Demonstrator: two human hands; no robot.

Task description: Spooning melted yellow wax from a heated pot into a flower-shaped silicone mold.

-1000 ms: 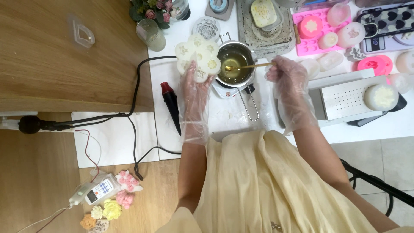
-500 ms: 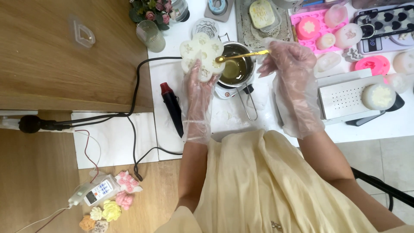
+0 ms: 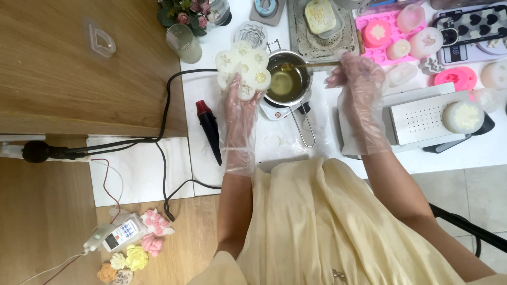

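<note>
1. The left hand, in a loose clear glove, is closed on the near edge of a white flower mould with several cavities; the mould sits at about 11 o'clock from the person, tilted up beside the pot and touching or nearly touching its rim
2. The right hand, gloved the same way, pinches the handle of a spoon whose bowl hangs over the small metal pot of yellowish melted liquid at 12 o'clock
3. The mould looks like soft silicone: light and floppy, likely to sag if held by one corner, so support under its middle or along two edges seems wiser, the more so once its cavities are filled
4. The spoon is thin and stiff; the plastic glove may make it slippery, and the liquid could drip if it tilts
5. The pot rests on a small white heater; its wire handle points toward 6 o'clock, and it is probably hot
6. The white table is crowded: a pink mould and round cast pieces at 1 o'clock, a perforated white tray at 2 o'clock, a black and red tool at 9 o'clock
7. A wooden counter stands at 10 o'clock; cables and small coloured flower casts lie on the floor at 8 o'clock
</note>
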